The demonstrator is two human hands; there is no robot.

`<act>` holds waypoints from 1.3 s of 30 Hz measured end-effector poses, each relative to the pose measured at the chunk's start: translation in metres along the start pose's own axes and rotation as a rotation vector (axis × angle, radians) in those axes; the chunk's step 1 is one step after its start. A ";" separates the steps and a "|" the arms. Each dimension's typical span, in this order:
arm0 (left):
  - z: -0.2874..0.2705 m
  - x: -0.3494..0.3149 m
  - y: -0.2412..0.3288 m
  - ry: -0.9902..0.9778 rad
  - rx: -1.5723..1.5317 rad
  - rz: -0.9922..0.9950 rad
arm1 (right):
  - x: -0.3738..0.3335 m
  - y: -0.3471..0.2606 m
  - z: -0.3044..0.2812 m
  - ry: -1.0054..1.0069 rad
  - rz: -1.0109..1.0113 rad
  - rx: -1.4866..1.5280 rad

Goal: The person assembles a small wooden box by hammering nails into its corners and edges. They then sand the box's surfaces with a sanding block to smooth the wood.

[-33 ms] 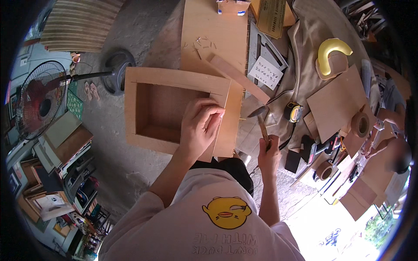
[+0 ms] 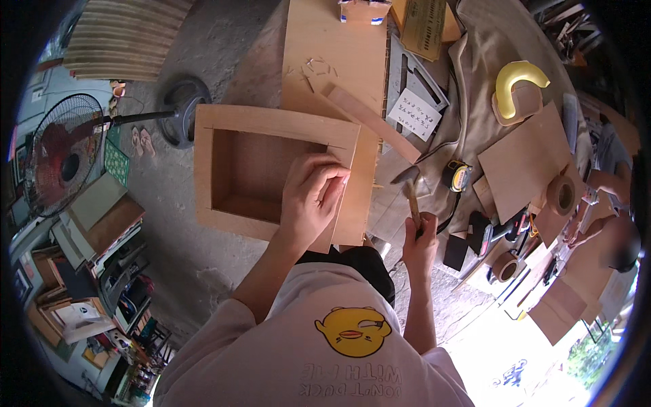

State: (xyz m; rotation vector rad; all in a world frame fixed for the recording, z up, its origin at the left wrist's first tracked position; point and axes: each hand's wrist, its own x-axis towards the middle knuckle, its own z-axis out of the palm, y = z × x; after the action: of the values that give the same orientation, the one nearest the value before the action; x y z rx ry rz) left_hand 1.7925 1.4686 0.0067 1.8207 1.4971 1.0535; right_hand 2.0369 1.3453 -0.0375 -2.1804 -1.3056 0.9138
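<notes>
We note a long board (image 2: 336, 34), the brown box (image 2: 203, 163) lying partly over it, its recess facing up. The left hand (image 2: 308, 197) rests on the box's right side, thumb and fingers pinched together (anything between them is too small to tell). The right hand (image 2: 420, 237), fingers wrapped round the handle, holds a hammer (image 2: 412, 200) clear of the box. Thin loose pieces (image 2: 319, 66) lie up the board. We judge the step as hammer work at that edge; the next move calls for careful aim, fingertips clear. Against the earlier frame, the hammer has tilted; left hand and box match
</notes>
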 end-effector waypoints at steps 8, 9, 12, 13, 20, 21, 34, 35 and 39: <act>0.002 0.003 -0.006 0.033 -0.038 0.012 | -0.017 -0.045 -0.030 -0.025 -0.026 0.474; 0.001 0.002 -0.006 0.031 -0.031 0.015 | -0.018 -0.047 -0.031 -0.040 -0.045 0.429; -0.001 0.002 -0.007 0.028 0.004 0.045 | -0.021 -0.065 -0.037 -0.080 -0.100 0.377; 0.000 0.001 -0.007 0.031 -0.013 0.029 | -0.022 -0.071 -0.039 -0.089 -0.115 0.416; 0.000 0.006 -0.004 0.027 -0.048 0.045 | -0.018 -0.083 -0.041 -0.130 -0.242 0.162; 0.001 0.006 -0.004 0.020 -0.065 0.043 | -0.018 -0.086 -0.043 -0.132 -0.280 0.049; 0.002 0.005 -0.012 0.056 -0.118 0.055 | -0.023 -0.126 -0.051 -0.086 -0.456 -0.094; 0.002 0.004 -0.012 0.056 -0.124 0.050 | -0.024 -0.126 -0.051 -0.080 -0.458 -0.081; 0.006 0.003 -0.012 0.086 -0.134 0.057 | -0.014 -0.128 -0.048 -0.206 -0.428 -0.229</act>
State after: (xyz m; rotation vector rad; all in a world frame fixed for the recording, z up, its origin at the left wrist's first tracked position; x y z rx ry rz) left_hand 1.7909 1.4751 -0.0057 1.7535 1.3943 1.2440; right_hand 1.9903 1.3903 0.0839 -1.8796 -1.9658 0.8628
